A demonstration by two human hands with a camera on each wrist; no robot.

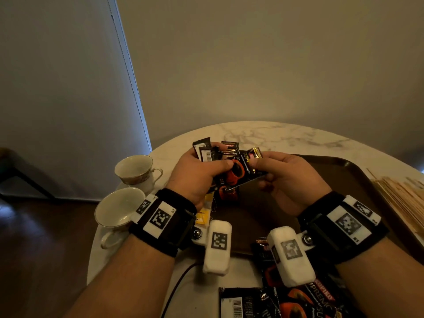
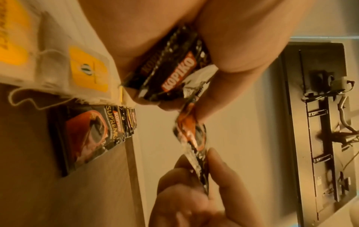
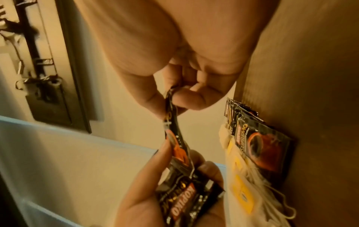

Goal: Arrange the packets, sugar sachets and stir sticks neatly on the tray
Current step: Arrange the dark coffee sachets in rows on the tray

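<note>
Above the dark brown tray (image 1: 332, 173), my left hand (image 1: 220, 161) grips a fanned bunch of black coffee packets (image 1: 213, 152). My right hand (image 1: 263, 166) pinches the end of one packet (image 1: 243, 171) from that bunch between thumb and fingers. The left wrist view has that packet (image 2: 192, 138) stretched between both hands. It hangs from my right fingertips (image 3: 186, 98) in the right wrist view. A stack of coffee packets (image 1: 229, 193) lies on the tray under my hands, beside tea bags with yellow tags (image 1: 203, 214). Wooden stir sticks (image 1: 401, 198) lie at the tray's right edge.
Two white teacups (image 1: 135, 171) (image 1: 117, 210) stand on the round marble table (image 1: 275, 134) left of the tray. More loose coffee packets (image 1: 286, 301) lie on the table at the near edge. A dark cable (image 1: 181, 278) runs across the near side.
</note>
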